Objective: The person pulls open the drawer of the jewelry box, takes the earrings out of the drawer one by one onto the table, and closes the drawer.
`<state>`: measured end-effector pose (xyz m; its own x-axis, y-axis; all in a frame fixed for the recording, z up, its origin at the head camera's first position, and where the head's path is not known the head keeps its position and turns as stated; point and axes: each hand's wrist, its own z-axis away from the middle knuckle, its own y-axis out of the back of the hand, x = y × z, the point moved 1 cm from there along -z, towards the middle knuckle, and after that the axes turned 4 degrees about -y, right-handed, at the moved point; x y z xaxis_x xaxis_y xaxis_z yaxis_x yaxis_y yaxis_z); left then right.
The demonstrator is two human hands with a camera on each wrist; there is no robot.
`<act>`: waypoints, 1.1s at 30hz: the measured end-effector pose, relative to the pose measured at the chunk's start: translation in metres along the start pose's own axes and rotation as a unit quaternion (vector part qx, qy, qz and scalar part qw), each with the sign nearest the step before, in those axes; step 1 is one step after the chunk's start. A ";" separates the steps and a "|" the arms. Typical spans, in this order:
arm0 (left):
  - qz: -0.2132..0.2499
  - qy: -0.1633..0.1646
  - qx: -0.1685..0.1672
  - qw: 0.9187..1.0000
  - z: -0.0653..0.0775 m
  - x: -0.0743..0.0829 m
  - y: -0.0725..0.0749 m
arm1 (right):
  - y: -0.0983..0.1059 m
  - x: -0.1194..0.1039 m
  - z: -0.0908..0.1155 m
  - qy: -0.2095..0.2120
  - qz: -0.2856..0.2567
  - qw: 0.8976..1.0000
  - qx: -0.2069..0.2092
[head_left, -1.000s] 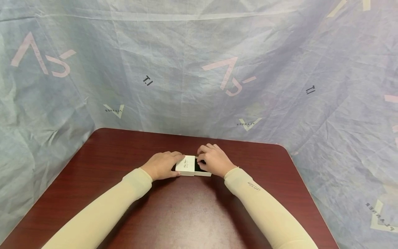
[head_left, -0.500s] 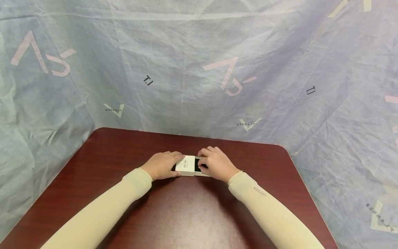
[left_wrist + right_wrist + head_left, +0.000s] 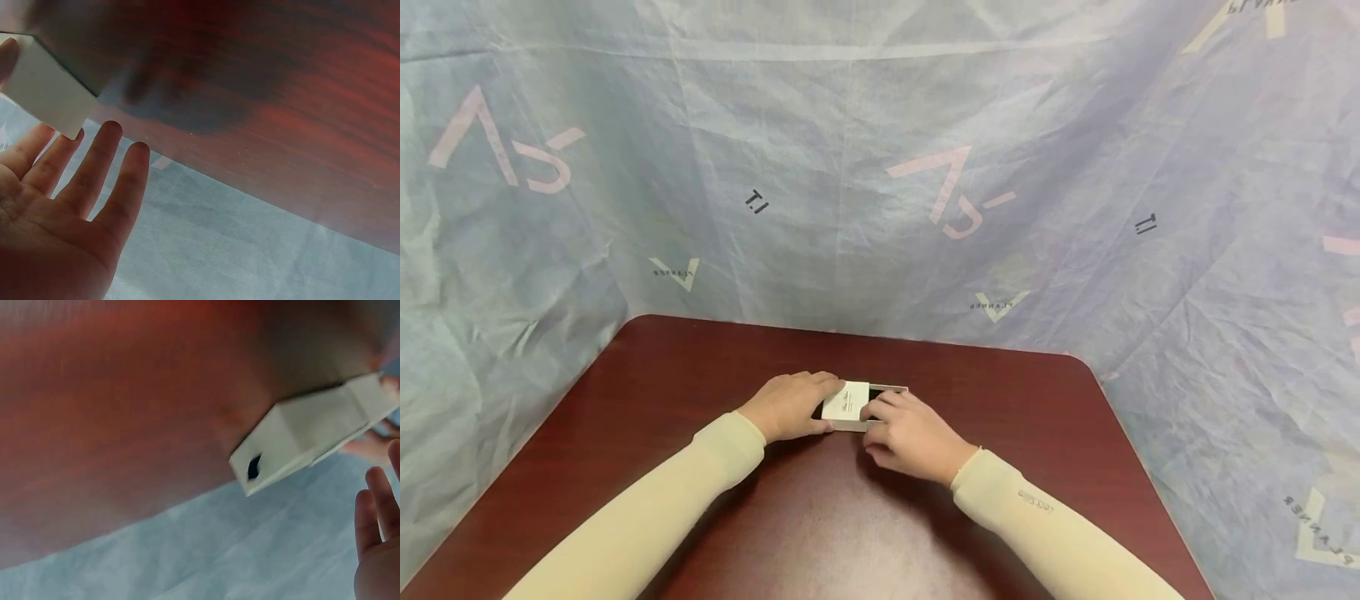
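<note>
White box [image 3: 846, 401] in the grip of the left hand [image 3: 788, 406], right hand [image 3: 916, 435] loose-fingered over its jutting drawer [image 3: 891, 387].

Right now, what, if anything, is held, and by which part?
The left hand grips the white box cover by its left end. Whether the right hand, at the tray, holds anything cannot be told.

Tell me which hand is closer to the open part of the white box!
Right. The right hand is partly over the open part; the left hand is farther off, gripping the cover's opposite end.
</note>
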<state>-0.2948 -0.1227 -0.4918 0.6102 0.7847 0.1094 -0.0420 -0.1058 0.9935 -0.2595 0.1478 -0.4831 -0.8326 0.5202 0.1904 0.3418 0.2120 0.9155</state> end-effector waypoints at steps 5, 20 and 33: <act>0.001 -0.004 0.000 1.000 0.001 -0.001 -0.002 | -0.009 -0.015 0.010 0.019 -0.023 1.000 -0.005; 0.006 -0.004 0.000 1.000 0.004 0.001 -0.003 | -0.014 -0.027 0.018 0.002 -0.031 0.999 -0.038; 0.001 -0.008 0.006 1.000 0.001 -0.001 -0.003 | -0.007 -0.015 0.022 -0.005 -0.042 0.999 -0.015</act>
<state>-0.2944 -0.1239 -0.4953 0.6231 0.7743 0.1106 -0.0331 -0.1151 0.9928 -0.2398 0.1563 -0.5003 -0.8538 0.5092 0.1085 0.2565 0.2300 0.9388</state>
